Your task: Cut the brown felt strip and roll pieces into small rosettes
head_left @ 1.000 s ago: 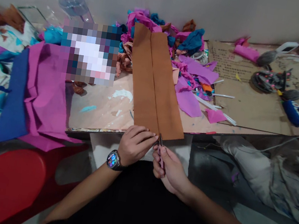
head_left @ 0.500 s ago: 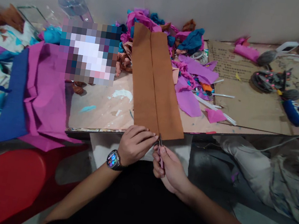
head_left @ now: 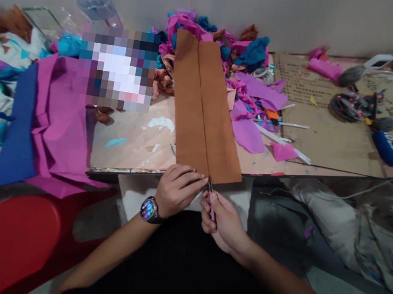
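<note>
A long strip of brown crepe paper (head_left: 202,108) lies across the table and hangs a little over its front edge, with a dark slit or crease running lengthwise. My left hand (head_left: 179,190), with a smartwatch (head_left: 151,209) on the wrist, has its fingers closed on the near left corner of the paper. In my right hand (head_left: 224,218) is a small pair of scissors (head_left: 210,196) with pinkish handles. Their blades point away from me and meet the paper's near edge at the line, close to my left fingertips.
Crumpled crepe paper scraps (head_left: 254,52) are heaped behind the strip. Pink and blue sheets (head_left: 61,120) overhang the table edge at left, above a red stool (head_left: 8,241). White sticks (head_left: 293,150), a flattened cardboard (head_left: 317,136) and a blue tape roll (head_left: 386,148) lie at right. A bottle (head_left: 98,2) stands behind.
Almost nothing differs. Both hands, the scissors and the brown paper hold practically the same positions; the view has barely shifted.
</note>
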`<state>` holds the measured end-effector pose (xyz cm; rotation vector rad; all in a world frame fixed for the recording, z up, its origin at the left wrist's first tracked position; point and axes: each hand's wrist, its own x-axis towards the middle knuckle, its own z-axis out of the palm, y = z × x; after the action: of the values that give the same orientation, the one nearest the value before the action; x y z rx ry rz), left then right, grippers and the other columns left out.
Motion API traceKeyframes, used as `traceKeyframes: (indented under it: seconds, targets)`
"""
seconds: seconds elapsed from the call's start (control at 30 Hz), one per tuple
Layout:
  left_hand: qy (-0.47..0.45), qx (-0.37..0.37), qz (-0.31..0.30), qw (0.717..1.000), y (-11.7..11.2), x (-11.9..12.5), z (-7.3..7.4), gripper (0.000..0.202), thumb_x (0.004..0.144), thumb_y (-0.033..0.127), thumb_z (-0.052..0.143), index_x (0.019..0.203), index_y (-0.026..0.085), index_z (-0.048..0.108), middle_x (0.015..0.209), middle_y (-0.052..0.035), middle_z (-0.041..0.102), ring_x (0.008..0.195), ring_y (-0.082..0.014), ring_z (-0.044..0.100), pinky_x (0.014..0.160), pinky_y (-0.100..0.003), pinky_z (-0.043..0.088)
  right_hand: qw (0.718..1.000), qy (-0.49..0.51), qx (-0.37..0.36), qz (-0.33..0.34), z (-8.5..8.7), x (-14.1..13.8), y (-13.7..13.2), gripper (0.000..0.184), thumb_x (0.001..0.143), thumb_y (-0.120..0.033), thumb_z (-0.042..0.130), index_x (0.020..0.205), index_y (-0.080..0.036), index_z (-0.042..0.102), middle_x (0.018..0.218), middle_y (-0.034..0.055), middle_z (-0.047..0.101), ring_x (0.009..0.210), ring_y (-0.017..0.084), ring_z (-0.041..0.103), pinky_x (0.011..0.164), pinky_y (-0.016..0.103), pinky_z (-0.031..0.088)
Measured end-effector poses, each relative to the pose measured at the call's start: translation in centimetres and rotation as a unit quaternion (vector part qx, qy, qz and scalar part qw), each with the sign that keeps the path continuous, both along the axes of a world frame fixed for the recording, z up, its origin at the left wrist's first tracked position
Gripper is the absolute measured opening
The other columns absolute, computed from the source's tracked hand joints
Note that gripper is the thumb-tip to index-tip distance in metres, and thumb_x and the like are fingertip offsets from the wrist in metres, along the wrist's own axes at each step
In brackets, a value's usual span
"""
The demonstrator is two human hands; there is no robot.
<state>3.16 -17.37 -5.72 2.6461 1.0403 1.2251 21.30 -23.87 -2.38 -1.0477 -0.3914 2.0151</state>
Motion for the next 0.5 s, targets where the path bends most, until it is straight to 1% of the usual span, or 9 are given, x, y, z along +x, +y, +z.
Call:
traceKeyframes:
  seconds: [0.17, 0.5]
  targets:
    - [0.001, 0.001, 0.0, 1.0, 0.01, -0.05, 0.0, 0.038, 0.086, 0.016, 0.078, 0.122, 0.026, 0.074, 0.11, -0.0037, 0.08, 0.104, -0.0241, 0.066, 0.093, -0.042, 0.055, 1.0, 0.002, -0.001, 0.003, -0.04, -0.01, -0.03, 0.038, 0.092, -0.055, 0.07, 0.099, -0.021, 0.054, 0.074, -0.009, 0.046, 0.043, 0.001, 0.03, 0.041, 0.018, 0.021]
    - [-0.006, 0.002, -0.001, 1.0, 0.02, 0.06, 0.1, 0.039, 0.086, 0.016, 0.078, 0.123, 0.026, 0.073, 0.11, -0.0035, 0.08, 0.104, -0.0239, 0.066, 0.094, -0.041, 0.054, 1.0, -0.002, -0.003, 0.007, -0.25, 0.02, -0.06, 0.036, 0.094, -0.053, 0.069, 0.099, -0.021, 0.054, 0.075, -0.0089, 0.045, 0.044, 0.0, 0.03, 0.042, 0.018, 0.02]
